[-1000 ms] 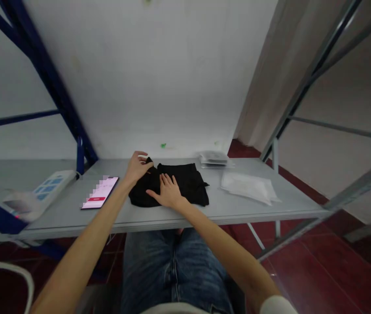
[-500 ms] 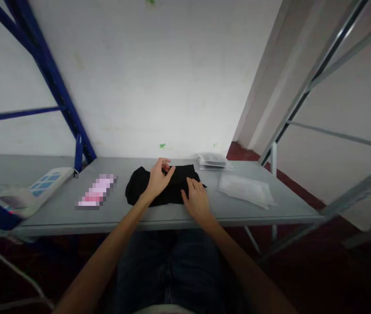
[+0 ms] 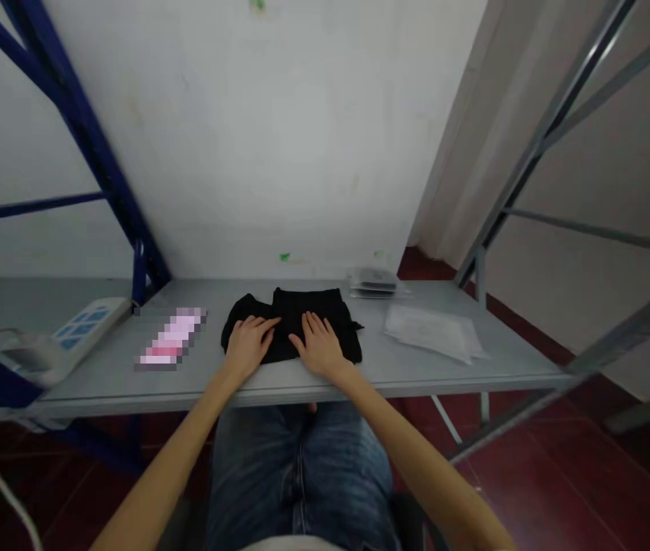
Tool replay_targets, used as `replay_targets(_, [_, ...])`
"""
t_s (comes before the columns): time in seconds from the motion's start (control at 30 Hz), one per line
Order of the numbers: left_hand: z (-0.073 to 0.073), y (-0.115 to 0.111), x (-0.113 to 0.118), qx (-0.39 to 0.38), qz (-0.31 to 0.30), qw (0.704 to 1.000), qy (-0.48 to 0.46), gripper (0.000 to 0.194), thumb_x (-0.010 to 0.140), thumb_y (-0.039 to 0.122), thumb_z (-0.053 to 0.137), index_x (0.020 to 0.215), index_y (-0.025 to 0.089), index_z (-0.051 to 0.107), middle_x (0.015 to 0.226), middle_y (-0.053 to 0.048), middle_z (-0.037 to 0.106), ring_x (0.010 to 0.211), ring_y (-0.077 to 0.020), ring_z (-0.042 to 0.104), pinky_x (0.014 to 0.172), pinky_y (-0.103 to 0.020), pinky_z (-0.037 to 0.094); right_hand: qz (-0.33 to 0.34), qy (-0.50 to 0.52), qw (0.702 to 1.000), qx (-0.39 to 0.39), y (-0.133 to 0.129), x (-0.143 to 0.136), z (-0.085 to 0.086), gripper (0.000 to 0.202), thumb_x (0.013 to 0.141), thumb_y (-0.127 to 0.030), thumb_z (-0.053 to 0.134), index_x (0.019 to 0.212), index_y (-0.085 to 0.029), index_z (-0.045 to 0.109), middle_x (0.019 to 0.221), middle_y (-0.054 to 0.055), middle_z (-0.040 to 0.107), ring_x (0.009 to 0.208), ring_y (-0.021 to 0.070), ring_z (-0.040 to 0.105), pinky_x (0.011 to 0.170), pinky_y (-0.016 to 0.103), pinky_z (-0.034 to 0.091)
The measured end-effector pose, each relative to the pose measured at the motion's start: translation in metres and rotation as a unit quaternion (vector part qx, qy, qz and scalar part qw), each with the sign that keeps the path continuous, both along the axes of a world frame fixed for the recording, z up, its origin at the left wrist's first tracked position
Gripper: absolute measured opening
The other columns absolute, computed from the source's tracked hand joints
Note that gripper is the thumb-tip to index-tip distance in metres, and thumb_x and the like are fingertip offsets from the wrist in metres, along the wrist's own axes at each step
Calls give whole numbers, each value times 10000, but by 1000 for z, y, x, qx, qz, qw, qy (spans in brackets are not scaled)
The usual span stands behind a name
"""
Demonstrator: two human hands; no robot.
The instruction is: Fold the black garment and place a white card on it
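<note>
A black cloth garment (image 3: 309, 301), partly folded, lies on the grey shelf top in front of me; its exact kind is not clear. Resting on its left part is my left hand (image 3: 249, 343), palm down with the fingers stretched out. My right hand (image 3: 319, 344) lies flat on the middle of the cloth, fingers spread. Neither hand grips anything. A small strip of the cloth sticks out at its right edge.
Clear plastic bags (image 3: 431, 330) lie to the right. Behind them sits a stack of bagged dark items (image 3: 374, 282). A pixelated pink object (image 3: 173, 337) and a white power strip (image 3: 87, 325) are at left. Blue posts (image 3: 101, 164) and grey posts (image 3: 508, 207) frame the shelf (image 3: 147, 390).
My left hand has come down from the raised fold and moved left onto the cloth. My right hand has slid left from the right edge to the middle. The fold now lies flatter.
</note>
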State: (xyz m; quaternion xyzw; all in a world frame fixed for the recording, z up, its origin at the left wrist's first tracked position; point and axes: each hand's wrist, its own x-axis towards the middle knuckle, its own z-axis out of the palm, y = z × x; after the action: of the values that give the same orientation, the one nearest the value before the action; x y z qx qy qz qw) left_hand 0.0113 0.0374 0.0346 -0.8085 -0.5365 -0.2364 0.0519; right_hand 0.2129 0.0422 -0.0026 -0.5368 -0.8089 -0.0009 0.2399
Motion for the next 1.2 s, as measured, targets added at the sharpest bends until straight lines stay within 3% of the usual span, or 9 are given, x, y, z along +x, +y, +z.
replay_targets(0.3, [8,-4,1,29,6,999,-13,430,1014,245,416,1347,267,685,1132,-106,725,988,-280,676,915,-419,501,10,-14,1000,-11,8,0,8,749,1078,-593,314,1572,-39,416,1608,230,428,1531,326,361,1268,522,215])
replay_targets(0.6, [12,0,7,53,-8,997,-56,406,1024,197,435,1340,264,681,1175,-80,672,885,-198,699,743,-289,547,14,-21,1000,-18,15,-16,11,764,1075,-571,358,1582,1,374,1626,235,393,1545,316,331,1280,490,194])
replay_targets(0.77, [33,9,43,74,-5,997,1,402,1013,155,443,1339,244,662,1210,-95,654,867,-205,701,705,-293,544,-2,-17,1000,-3,7,8,21,770,1041,-550,476,1568,6,393,1615,252,409,1541,339,332,1276,512,199])
replay_targets(0.9, [44,14,94,84,-54,993,54,403,981,114,476,1332,233,636,1231,-107,634,951,-232,692,776,-322,551,-56,18,998,23,-2,52,33,668,979,-361,611,1542,-44,444,1561,224,500,1485,344,414,1239,500,290])
replay_targets(1.0, [38,12,124,101,-128,985,55,457,970,105,502,1410,218,557,1292,-123,615,1046,-243,667,910,-360,534,-115,88,989,31,-3,79,39,450,1000,-242,521,1429,-118,578,1378,169,664,1303,286,591,1109,411,446])
replay_targets(1.07, [27,8,130,117,-142,982,28,482,980,168,543,1458,213,500,1360,-140,589,1178,-274,620,1004,-399,497,-151,125,980,7,-1,90,41,360,1037,-243,447,1315,-165,661,1222,134,737,1146,257,674,996,367,505])
replay_targets(1.13, [13,3,124,114,-100,988,-1,535,970,266,611,1480,200,463,1383,-158,577,1250,-315,576,1028,-439,475,-174,149,973,-27,4,95,42,350,1069,-305,415,1230,-194,705,1140,111,762,1037,242,713,919,343,523])
replay_targets(1.2, [0,-1,112,84,-19,996,-27,604,942,347,668,1482,188,447,1342,-167,601,1228,-343,579,1002,-459,477,-191,166,966,-52,10,96,42,357,1073,-390,442,1180,-198,722,1108,106,772,991,237,728,881,326,525])
